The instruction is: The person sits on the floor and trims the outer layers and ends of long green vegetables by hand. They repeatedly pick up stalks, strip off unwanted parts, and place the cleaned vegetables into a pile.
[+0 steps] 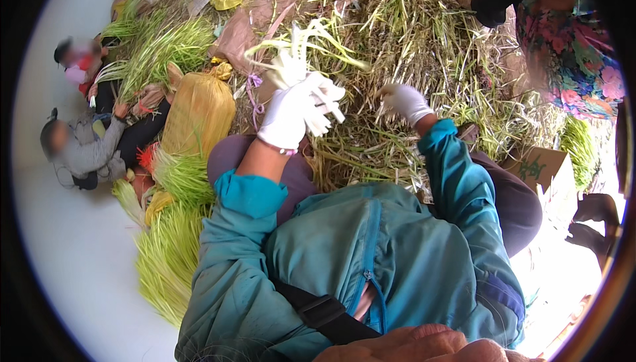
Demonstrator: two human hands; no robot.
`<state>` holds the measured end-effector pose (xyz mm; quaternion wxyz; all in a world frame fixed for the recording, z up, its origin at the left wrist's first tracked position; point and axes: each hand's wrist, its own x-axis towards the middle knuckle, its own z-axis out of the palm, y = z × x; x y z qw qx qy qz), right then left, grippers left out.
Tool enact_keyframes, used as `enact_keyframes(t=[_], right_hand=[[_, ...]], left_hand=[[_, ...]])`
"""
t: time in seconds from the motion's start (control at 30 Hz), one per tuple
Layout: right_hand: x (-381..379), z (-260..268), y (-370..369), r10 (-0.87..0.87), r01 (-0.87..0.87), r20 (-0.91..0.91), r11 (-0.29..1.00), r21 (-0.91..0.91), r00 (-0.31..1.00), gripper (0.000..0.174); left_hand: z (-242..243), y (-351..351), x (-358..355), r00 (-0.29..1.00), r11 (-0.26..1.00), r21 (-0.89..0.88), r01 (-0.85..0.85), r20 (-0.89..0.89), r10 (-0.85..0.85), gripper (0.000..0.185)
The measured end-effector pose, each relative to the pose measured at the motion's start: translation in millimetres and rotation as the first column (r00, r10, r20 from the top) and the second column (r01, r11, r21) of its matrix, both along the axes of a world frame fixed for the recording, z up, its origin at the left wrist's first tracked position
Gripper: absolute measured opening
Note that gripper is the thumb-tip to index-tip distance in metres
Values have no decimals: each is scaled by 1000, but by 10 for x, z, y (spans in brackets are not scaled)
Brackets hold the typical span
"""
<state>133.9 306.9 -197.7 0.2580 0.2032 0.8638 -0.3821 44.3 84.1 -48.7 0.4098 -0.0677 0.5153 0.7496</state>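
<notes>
My left hand (293, 108), in a white glove with a bracelet at the wrist, is raised over my knee and closed around a bunch of pale plant stalks (320, 116). Cut white ends stick out to the right of it, and limp yellow-green leaves hang over its top. To the right, my right hand (405, 102), also white-gloved, is held above the littered ground with its fingers partly spread and somewhat blurred. I see nothing in it. Loose stalks and leaf trimmings (412, 54) lie thickly beneath and beyond both hands.
A tied yellow sack (198, 113) stands left of my knee, beside heaps of long green leaves (166, 257). Two people sit at the far left. Another person in floral clothing (571, 64) is at upper right. A cardboard box (539, 168) stands by my right knee.
</notes>
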Motion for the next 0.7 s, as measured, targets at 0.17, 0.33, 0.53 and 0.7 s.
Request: enact_keyframes(t=[0.17,0.33,0.53,0.7], right_hand=[[622,-1476,1503,-781,716,-240,625,-312,577,46],[605,-1943,2102,-809,715,-340,585,-383,479,62],[499,-1893,1931,-438,415,-68,775,476,896,90],[874,-1501,1318,-527,296,233,731,616,817,90]], left_hand=[[29,-52,-74,994,1000,7,9,109,-10,24],[-12,-57,-156,987,994,70,-82,146,71,20],[20,-6,-174,980,999,45,-30,196,21,22],[129,29,-202,972,998,16,-54,231,49,21]])
